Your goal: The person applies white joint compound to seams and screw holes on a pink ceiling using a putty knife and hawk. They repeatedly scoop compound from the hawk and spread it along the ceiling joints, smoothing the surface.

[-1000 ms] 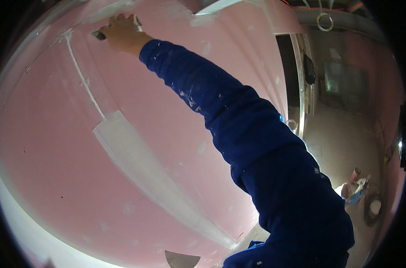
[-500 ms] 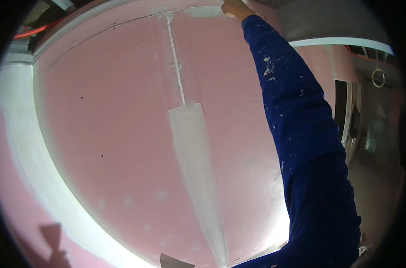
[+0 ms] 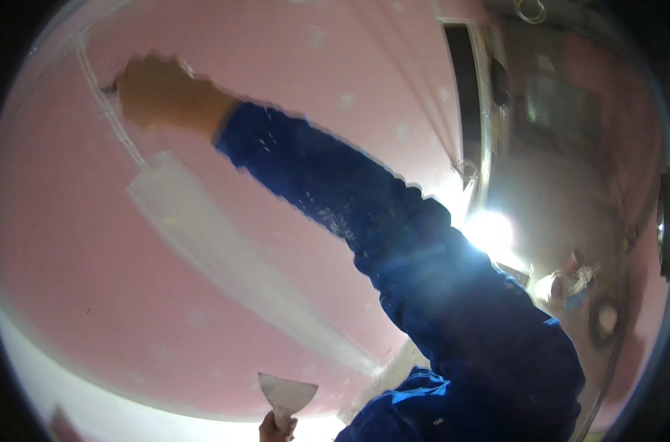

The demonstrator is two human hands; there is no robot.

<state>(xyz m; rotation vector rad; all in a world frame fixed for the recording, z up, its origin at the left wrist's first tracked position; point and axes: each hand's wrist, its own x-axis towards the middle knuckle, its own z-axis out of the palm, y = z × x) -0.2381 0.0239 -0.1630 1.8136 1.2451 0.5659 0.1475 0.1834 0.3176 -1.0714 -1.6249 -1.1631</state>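
My right hand (image 3: 165, 92), blurred by motion, is closed in front of the pink wallboard (image 3: 276, 199). A small dark end of something sticks out on its left side; I cannot make out what it is. Beside that hand runs a narrow whitish joint line (image 3: 103, 103), leading down to a wide pale band of filler (image 3: 217, 243). At the lower edge my left hand (image 3: 276, 429) grips a putty knife (image 3: 287, 393), its wide blade pointing up. Paint-spattered blue cloth covers my right arm.
A bright lamp (image 3: 490, 232) shines past my right arm. Behind it are a dark opening (image 3: 464, 88) in the wall, a bucket-like round thing (image 3: 606, 320) and other items low on the right. A white wall strip (image 3: 92, 390) curves along the lower left.
My right hand has come down from the top of the wall to beside the joint line. The view has swung right and down, and my left hand with the putty knife has come into sight.
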